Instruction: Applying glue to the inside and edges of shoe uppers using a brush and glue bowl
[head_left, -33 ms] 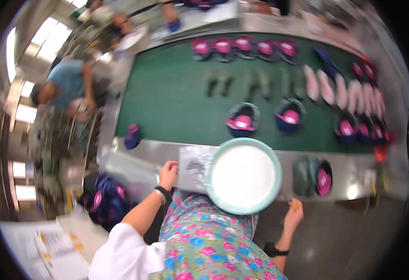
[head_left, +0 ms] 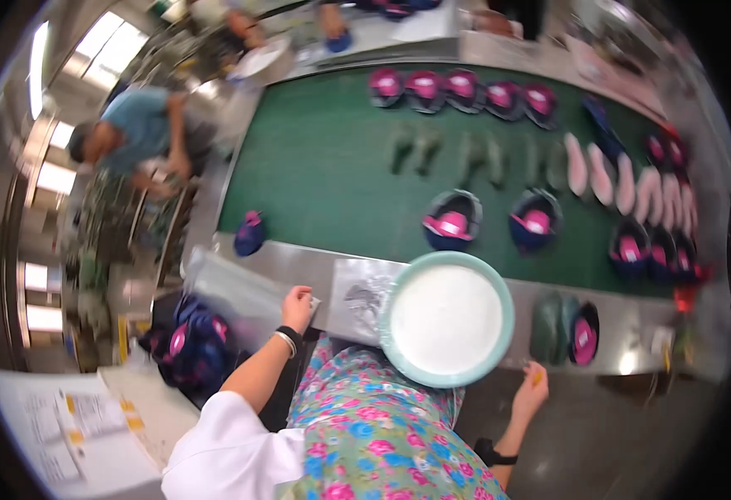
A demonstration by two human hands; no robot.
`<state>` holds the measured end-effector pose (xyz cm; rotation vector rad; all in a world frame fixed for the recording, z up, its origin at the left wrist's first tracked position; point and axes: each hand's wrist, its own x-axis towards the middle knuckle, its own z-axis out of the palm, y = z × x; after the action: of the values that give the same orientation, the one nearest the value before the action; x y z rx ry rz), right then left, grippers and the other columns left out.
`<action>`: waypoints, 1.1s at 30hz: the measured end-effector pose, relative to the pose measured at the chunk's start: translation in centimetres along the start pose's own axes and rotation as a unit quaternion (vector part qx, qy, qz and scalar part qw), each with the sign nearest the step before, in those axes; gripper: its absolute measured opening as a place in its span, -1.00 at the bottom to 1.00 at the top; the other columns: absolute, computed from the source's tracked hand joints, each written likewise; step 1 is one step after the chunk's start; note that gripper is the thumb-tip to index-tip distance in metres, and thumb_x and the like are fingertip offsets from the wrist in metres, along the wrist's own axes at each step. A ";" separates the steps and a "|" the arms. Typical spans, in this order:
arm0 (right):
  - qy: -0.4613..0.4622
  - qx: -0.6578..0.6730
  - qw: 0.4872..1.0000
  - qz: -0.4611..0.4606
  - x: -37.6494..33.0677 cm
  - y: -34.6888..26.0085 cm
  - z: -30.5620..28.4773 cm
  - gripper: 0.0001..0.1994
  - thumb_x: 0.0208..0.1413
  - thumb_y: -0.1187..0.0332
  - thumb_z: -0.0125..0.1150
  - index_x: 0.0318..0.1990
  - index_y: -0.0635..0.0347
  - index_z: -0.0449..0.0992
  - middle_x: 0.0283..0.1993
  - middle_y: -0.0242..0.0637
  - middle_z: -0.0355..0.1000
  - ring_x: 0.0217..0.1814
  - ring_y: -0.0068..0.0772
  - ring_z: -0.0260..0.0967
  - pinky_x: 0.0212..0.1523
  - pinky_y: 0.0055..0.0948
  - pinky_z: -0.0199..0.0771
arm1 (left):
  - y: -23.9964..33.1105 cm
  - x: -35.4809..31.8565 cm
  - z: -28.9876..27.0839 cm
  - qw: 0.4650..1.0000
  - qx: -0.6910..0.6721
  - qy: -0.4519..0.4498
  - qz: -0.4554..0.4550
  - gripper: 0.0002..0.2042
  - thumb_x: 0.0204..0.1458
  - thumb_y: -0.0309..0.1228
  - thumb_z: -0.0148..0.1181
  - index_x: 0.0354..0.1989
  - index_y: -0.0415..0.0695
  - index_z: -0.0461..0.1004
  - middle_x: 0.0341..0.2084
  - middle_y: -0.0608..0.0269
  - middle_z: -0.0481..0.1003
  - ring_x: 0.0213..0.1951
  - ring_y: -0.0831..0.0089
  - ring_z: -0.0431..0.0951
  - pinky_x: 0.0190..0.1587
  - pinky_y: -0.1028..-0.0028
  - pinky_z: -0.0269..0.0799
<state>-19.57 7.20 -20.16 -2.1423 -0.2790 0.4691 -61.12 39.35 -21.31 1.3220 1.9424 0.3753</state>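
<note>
- Basin, round, pale teal, likely plastic, white inside; overlaps the near edge of the shiny grey metal table strip. Support beneath hidden.
- Left hand at its nine o'clock, fingers loosely bent beside long translucent plastic sheeting; gripping or not, cannot tell.
- Right hand at its four o'clock, fingers curled close; small yellow patch at the fingers, hold unclear.
- Judged handling: basin stiff, heavier if the white is fill; take rim at three and nine. Sheeting probably light, limp, slippery; pinch an edge.
</note>
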 end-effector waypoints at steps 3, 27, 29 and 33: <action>-0.036 -0.019 0.996 -0.080 0.3 -5.2 0.3 -0.81 0.25 0.39 0.02 -0.19 0.36 0.47 -0.26 -0.22 0.44 -0.25 -0.41 0.42 -0.16 -0.44 0.39 | -8.7 5.0 -7.0 0.982 0.121 0.135 -0.046 -0.81 -0.02 -0.46 0.04 -0.26 -0.20 0.50 -0.40 0.02 0.55 -0.31 0.13 0.56 -0.22 0.27 0.45; -0.111 -0.153 0.922 -0.338 -9.1 -24.7 17.7 -0.93 0.04 0.50 0.17 -0.30 0.25 0.51 -0.39 -0.18 0.45 -0.31 -0.13 0.38 -0.31 -0.27 0.36 | -0.8 25.1 -16.6 0.968 0.003 -0.168 0.185 -0.63 -0.14 -0.75 -0.10 -0.08 -0.26 0.24 -0.14 -0.07 0.41 -0.12 0.20 0.52 -0.18 0.31 0.50; -0.141 -0.149 0.900 -0.384 -9.5 -25.3 18.3 -0.91 0.00 0.45 0.22 -0.30 0.17 0.53 -0.41 -0.26 0.46 -0.34 -0.19 0.37 -0.35 -0.30 0.38 | 2.1 16.7 -14.6 0.925 -0.045 -0.248 0.285 -0.49 -0.18 -0.81 -0.19 0.07 -0.28 0.17 -0.03 -0.05 0.34 0.04 0.25 0.37 0.10 0.38 0.27; -0.212 -0.193 0.829 -0.479 -11.5 -26.4 18.9 -0.87 -0.09 0.28 0.35 -0.35 0.00 0.58 -0.50 -0.45 0.44 -0.42 -0.40 0.34 -0.46 -0.42 0.38 | 7.3 2.3 -9.7 0.833 -0.114 -0.406 0.357 -0.38 -0.34 -0.84 -0.29 0.05 -0.24 0.15 -0.16 0.08 0.33 0.00 0.35 0.34 0.09 0.47 0.22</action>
<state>-38.72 31.99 -5.86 -1.9122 -1.7241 0.2806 -63.54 46.07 -11.22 1.6461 0.6419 0.3018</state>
